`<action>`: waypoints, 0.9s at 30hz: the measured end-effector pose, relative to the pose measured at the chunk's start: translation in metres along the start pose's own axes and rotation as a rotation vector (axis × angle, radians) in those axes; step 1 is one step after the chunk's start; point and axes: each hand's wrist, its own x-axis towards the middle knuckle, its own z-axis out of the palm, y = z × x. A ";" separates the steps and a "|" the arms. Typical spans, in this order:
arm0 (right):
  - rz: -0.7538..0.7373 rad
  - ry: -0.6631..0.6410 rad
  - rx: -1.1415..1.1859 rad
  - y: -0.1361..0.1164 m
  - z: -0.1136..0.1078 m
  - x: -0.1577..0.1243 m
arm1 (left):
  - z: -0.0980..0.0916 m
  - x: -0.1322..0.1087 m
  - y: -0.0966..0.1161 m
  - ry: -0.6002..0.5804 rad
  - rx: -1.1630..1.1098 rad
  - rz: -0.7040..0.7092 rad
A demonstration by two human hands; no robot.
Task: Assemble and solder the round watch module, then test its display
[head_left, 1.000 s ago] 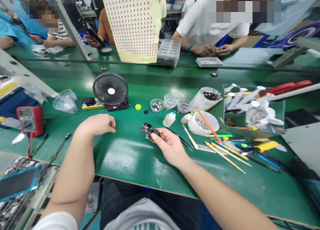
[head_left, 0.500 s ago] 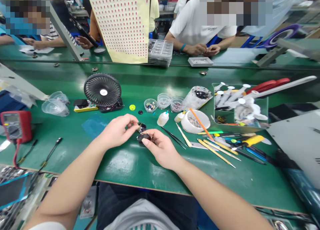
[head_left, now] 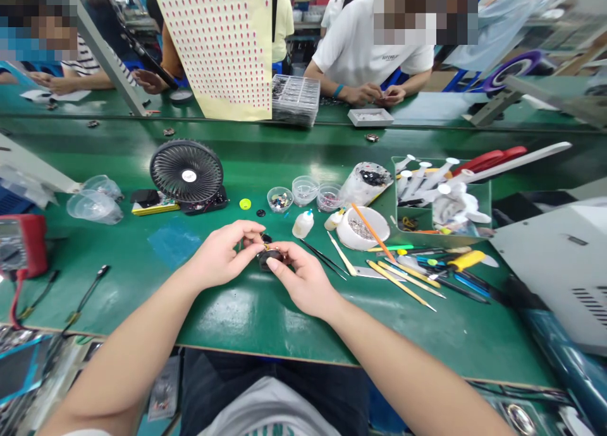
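Both of my hands meet over the green mat (head_left: 246,309) near its middle. My right hand (head_left: 301,278) pinches a small black device (head_left: 268,257) between thumb and fingers. My left hand (head_left: 222,254) has its fingertips closed on the same black device from the left, with a tiny gold-coloured part at the pinch. Much of the device is hidden by my fingers.
A black desk fan (head_left: 186,174) stands behind my hands. Small clear cups (head_left: 304,191), glue bottles (head_left: 302,224), a white bowl (head_left: 363,229), sticks and tweezers (head_left: 403,281) lie to the right. A red multimeter (head_left: 21,243) sits far left. Other people work across the bench.
My left hand left the mat at the left, came across and closed on the black device held by my right hand. Both hands drew slightly nearer to me.
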 end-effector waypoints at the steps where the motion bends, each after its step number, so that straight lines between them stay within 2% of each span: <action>1: 0.012 0.012 0.003 0.000 0.000 0.000 | 0.000 0.000 0.000 -0.014 0.001 0.001; 7: 0.090 0.016 0.118 0.002 0.001 0.002 | -0.001 -0.001 0.001 -0.046 -0.041 0.048; 11: 0.133 0.001 0.208 0.000 0.003 0.003 | 0.005 -0.005 0.000 -0.075 -0.309 0.081; 13: 0.160 -0.017 0.239 -0.002 0.003 0.003 | 0.008 -0.008 0.000 -0.100 -0.463 0.050; 16: 0.190 -0.059 0.315 -0.005 0.004 0.002 | 0.008 -0.009 0.001 -0.118 -0.568 0.001; 21: 0.227 -0.081 0.427 -0.009 0.001 0.001 | 0.000 -0.009 0.001 -0.181 -0.559 0.034; 27: 0.274 0.071 0.487 -0.008 -0.001 0.003 | 0.008 -0.011 0.003 -0.251 -0.432 0.120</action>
